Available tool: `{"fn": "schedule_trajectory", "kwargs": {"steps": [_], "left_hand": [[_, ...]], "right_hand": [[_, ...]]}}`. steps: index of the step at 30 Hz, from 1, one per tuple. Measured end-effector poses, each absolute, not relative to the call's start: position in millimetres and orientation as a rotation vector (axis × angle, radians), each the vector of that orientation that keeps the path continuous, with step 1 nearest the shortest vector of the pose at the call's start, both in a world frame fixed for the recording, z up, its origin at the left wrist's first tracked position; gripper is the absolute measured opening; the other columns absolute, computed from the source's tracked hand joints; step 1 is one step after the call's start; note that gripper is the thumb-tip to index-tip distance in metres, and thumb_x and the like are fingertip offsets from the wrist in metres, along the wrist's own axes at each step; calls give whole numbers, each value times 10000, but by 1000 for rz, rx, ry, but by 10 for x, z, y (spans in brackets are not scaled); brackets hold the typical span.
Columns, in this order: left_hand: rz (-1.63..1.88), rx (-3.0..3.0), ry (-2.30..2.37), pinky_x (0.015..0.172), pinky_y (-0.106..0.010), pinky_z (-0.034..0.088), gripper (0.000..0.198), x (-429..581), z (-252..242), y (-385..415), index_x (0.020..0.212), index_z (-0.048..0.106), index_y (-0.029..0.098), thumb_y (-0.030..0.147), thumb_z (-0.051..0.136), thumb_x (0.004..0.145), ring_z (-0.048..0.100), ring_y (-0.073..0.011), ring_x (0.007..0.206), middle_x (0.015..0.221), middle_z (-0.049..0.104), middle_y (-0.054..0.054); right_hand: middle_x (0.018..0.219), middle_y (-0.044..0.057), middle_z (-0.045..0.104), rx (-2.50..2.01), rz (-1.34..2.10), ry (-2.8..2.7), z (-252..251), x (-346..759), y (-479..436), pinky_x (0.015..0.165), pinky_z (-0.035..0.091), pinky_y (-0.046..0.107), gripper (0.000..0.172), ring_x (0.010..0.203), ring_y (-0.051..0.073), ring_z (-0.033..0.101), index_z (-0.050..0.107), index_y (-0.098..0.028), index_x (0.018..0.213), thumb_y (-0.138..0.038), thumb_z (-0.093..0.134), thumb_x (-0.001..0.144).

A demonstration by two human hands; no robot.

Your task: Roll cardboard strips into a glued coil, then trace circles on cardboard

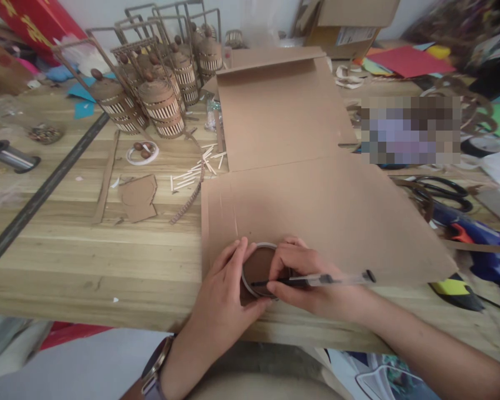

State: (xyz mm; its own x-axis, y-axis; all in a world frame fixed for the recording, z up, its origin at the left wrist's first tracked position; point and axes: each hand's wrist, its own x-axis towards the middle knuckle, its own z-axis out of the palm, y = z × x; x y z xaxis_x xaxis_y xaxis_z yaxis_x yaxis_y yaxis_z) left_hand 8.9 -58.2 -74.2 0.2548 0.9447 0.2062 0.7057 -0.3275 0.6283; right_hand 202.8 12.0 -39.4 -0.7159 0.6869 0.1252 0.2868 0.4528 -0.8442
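Note:
A large sheet of brown cardboard (316,205) lies on the wooden table, with a grey-rimmed ring (265,244) flat on its near left corner. My left hand (227,286) curves around the ring's left and near sides, fingers and thumb against its outside. In my right hand (302,272) is a pen (325,279) with a clear barrel, held nearly level. Its tip points inside the ring at the left of the rim. My right fingers cover the ring's right side; whether the tip touches the cardboard, I cannot tell.
Several lantern-like stick cylinders (160,108) stand at the back left. A cardboard offcut (138,197), small sticks (187,180) and a white ring (142,152) with brown beads lie left. Scissors (441,189), a blue glue gun (483,244) and a yellow-black tool (456,291) lie right.

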Motion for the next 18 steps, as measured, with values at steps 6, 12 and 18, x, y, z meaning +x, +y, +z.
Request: {"fn": "schedule_trajectory", "kwargs": {"steps": [6,12,18], "left_hand": [[784,2131,1496,1043,-538,529,1106,83,-732,-574,1563,93,259,158,820,735,523,-337,1341,1407,606,-149],[753,2123,1522,1046,-532,526,1103,90,-721,-583,1565,80,250,168,810,742,519,-339,1348,1406,609,-146],[728,2144,1537,1048,-537,523,1095,92,-701,-576,1558,94,234,180,820,741,510,-349,1355,1401,616,-149]], "right_hand": [[681,-51,607,-812,1149,-2217,-403,2026,109,824,428,357,143,674,126,561,536,-216,765,-186,605,886],[689,-34,614,-833,1200,-2270,-332,2128,165,833,476,358,171,702,141,582,566,-219,744,-252,630,899],[1090,70,746,-875,974,-2238,-423,2337,181,905,535,380,189,1052,223,681,645,-267,1125,-365,540,1002]]}}
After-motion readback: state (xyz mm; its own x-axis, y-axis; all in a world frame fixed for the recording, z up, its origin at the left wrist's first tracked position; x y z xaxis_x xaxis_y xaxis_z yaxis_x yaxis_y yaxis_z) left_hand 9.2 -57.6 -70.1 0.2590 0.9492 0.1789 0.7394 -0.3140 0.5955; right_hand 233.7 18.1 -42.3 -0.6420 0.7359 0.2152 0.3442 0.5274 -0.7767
